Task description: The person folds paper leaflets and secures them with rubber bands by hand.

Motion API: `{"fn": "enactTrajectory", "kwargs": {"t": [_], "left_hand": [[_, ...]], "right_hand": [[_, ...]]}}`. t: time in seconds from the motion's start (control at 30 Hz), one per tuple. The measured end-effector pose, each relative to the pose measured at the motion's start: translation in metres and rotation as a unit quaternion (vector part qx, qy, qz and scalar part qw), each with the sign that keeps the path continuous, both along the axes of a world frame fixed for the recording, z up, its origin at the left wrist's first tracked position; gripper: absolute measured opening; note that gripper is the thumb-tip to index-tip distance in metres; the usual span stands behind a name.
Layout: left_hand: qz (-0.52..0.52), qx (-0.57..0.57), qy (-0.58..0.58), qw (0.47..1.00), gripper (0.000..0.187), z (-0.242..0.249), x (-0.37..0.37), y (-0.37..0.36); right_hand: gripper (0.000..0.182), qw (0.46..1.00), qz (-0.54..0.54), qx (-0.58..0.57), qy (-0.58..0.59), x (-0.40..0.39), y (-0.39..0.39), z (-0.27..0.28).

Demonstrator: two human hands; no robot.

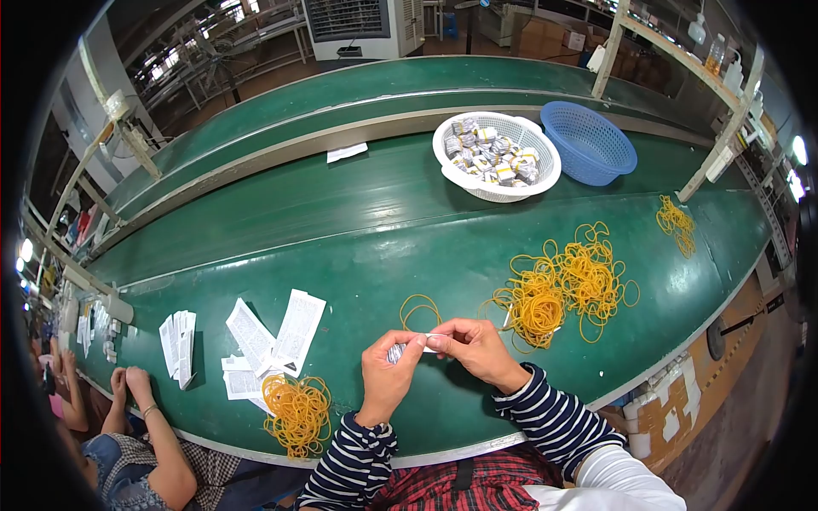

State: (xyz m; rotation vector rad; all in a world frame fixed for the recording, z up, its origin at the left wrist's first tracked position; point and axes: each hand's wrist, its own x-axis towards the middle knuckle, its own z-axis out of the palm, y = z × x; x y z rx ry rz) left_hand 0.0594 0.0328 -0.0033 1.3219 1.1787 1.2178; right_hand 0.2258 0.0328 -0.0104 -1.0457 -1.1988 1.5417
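Holds a small folded paper (pixel 395 353) in the left hand (pixel 388 376), between thumb and curled fingers; pinches a white edge (pixel 433 336) with the right hand (pixel 469 349), just beside. Cannot tell whether paper and edge belong together, mostly hidden by fingers. Just beyond both hands, shows a loose rubber band (pixel 418 295) on the tabletop (pixel 409 243), partly covered. Farther right, shows a rubber-band pile (pixel 538 315); left, printed slips (pixel 298 330) touching another pile (pixel 296 417). Cannot identify small pale things (pixel 111 336) near another person's hands (pixel 129 385), far left.
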Motion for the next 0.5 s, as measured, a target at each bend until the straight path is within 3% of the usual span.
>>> {"fn": "enactTrajectory", "kwargs": {"t": [0.1, 0.2, 0.4, 0.5], "left_hand": [[-0.043, -0.139, -0.25, 0.957, 0.019, -0.006, -0.002, 0.003], [-0.023, -0.139, -0.351, 0.925, 0.025, -0.009, 0.0, 0.01], [0.021, -0.151, -0.356, 0.922, 0.028, 0.008, 0.003, 0.001], [-0.015, -0.161, -0.384, 0.909, 0.031, 0.007, -0.004, -0.002]], "right_hand": [[0.017, 0.994, -0.013, -0.051, 0.098, -0.008, -0.001, 0.006], [0.017, 0.978, -0.017, -0.128, 0.166, -0.016, -0.002, 0.008], [0.018, 0.96, 0.031, -0.196, 0.198, -0.033, -0.007, 0.005], [0.02, 0.952, 0.036, -0.217, 0.213, -0.039, -0.008, 0.004]]}}
